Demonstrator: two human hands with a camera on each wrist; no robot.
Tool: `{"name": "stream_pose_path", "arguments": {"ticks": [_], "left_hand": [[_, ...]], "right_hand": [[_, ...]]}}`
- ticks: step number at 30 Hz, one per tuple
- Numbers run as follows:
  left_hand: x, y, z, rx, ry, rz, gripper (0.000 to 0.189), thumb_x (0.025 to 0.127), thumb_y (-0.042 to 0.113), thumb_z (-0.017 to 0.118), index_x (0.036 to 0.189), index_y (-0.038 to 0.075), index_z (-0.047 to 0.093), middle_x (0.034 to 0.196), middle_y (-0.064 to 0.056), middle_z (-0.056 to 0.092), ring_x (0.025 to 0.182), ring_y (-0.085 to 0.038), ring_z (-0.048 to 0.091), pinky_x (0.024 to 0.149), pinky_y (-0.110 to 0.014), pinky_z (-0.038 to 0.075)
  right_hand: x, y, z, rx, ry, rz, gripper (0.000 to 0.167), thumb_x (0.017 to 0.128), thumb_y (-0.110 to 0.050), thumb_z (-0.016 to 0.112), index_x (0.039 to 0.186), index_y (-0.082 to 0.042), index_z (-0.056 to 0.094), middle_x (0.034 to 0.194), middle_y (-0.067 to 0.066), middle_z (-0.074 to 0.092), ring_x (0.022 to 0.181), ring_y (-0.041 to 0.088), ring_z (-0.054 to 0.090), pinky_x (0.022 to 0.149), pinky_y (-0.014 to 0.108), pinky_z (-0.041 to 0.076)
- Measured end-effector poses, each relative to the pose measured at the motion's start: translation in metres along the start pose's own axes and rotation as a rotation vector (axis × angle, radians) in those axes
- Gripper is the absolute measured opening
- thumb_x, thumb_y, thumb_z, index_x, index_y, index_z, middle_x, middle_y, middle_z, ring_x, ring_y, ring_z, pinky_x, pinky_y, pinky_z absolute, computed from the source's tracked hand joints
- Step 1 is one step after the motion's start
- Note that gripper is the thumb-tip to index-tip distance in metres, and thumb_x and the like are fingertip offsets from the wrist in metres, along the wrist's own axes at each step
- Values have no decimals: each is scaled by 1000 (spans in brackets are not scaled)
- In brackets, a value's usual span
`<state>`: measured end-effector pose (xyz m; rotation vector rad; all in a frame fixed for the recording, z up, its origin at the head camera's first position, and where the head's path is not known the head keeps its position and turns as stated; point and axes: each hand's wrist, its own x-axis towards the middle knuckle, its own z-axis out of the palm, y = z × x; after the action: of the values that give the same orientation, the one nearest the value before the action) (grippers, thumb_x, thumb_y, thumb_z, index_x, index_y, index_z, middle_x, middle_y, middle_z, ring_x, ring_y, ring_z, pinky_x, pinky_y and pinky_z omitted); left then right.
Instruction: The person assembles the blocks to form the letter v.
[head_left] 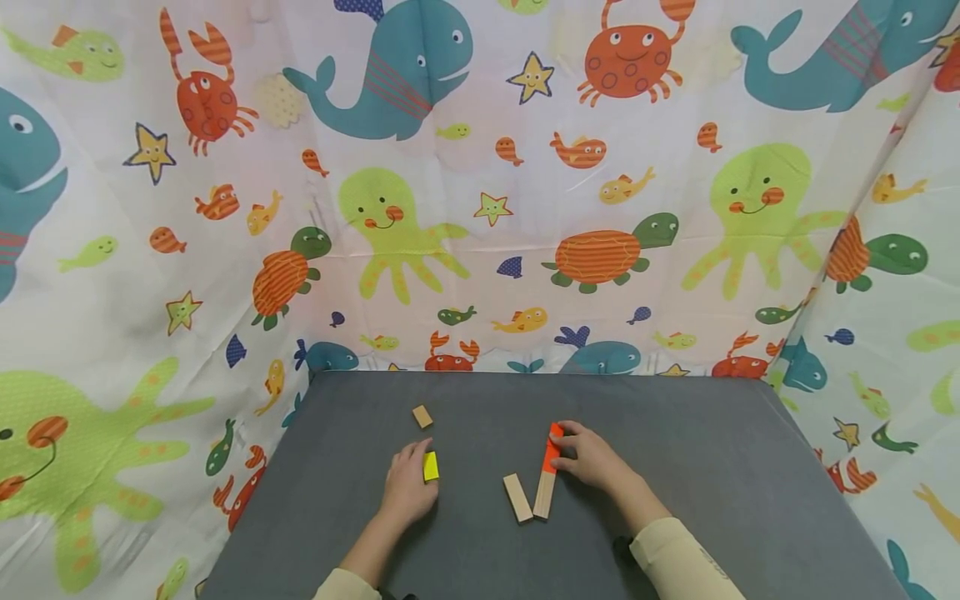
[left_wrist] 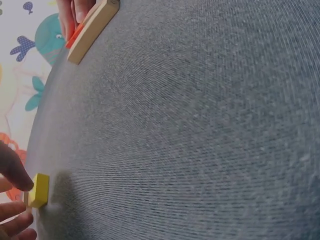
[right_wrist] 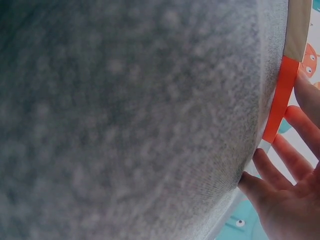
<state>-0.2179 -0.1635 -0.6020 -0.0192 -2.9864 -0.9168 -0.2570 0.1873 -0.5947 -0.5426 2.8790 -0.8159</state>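
My left hand is at the left, its fingers around the side of a small yellow block. In the left wrist view the thumb touches the yellow block, with fingertips close below. My right hand has thumb and fingertips against a long orange block. That block lines up end to end with a plain wooden block. Beside it a second wooden block lies at a slant, their near ends almost meeting. In the right wrist view the fingers spread along the orange block.
A small wooden block lies beyond my left hand. Everything sits on a dark grey cloth-covered table. A curtain printed with sea animals hangs behind the far edge and along both sides.
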Motion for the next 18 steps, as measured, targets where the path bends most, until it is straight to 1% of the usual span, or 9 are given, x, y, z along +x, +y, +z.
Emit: {"name": "stream_pose_path", "arguments": {"ticks": [3,6,9,13,18], "left_hand": [[2,-2,2,-4,-33,-8,72,80,0,68,148,11,48,145,-18,50,131,-40,47,106,-60,40],[2,-3,3,-7,-49,-6,72,81,-3,67,149,11,48,144,-17,51,129,-39,48,105,-59,42],[1,-4,4,-15,-41,-3,69,83,-2,69,148,11,50,142,-17,52,129,-38,49,104,-58,44],[0,-4,4,-40,-11,7,63,85,3,74,144,8,54,138,-16,53,127,-36,52,102,-54,47],[-1,-3,3,-55,7,4,58,85,8,78,140,4,58,132,-14,54,123,-33,57,100,-50,50]], "right_hand": [[-1,0,-1,4,-3,-4,53,90,-26,77,137,-5,63,152,21,46,134,43,49,108,57,41],[-1,0,-1,3,-5,3,53,91,-26,76,138,-6,62,152,21,45,135,43,48,109,57,41],[0,0,-1,4,-4,13,53,91,-27,76,138,-7,62,153,20,45,136,43,48,109,57,40],[0,0,-1,2,-3,14,54,90,-27,77,138,-7,62,152,20,46,135,43,49,109,57,40],[0,1,0,6,-1,12,53,90,-27,77,138,-7,62,152,19,46,135,42,49,109,56,41]]}}
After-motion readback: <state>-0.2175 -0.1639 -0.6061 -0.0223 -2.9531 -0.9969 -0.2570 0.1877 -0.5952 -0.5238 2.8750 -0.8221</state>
